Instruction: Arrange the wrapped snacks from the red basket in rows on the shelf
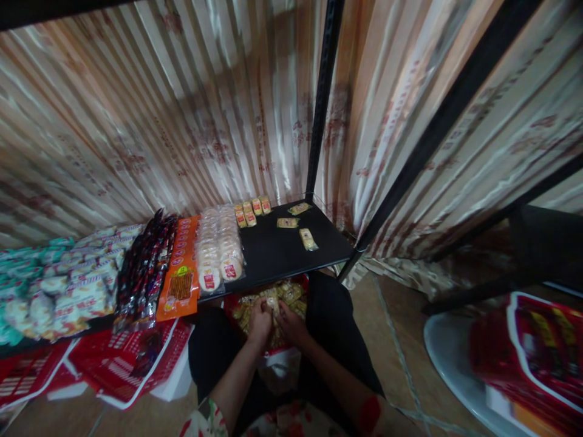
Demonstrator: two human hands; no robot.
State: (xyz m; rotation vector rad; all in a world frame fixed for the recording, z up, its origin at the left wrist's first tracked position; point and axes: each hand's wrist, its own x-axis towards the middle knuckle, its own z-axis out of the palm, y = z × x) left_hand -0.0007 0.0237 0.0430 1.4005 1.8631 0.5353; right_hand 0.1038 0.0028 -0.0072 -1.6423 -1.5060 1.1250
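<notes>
Far left on our black shelf [266,258] we have green-and-white packets [20,270], white packets [86,297], dark packets [146,273], an orange bag [182,273], clear-wrapped round biscuits [218,243], then a small block of red-labelled packets [250,218]. Red baskets [118,364] sit below that end. Mid: red tub [229,302] between our knees, heaped with gold packets [291,291]; one small packet [272,301] is in our fingers just above the heap. Step looks like handling that single packet. Our judgement: next move calls for a steady, light pinch, plus lift past the shelf's front edge if it leaves the tub. Pose: left hand [259,321] curled, pinching one side; right hand [291,325] pinching the other; hands nearly together, forearms angled inward. Print on it is too blurred for us to read. Right of that, three loose packets [308,239] lie apart on the shelf. Far right, another basket [514,340], well apart.
</notes>
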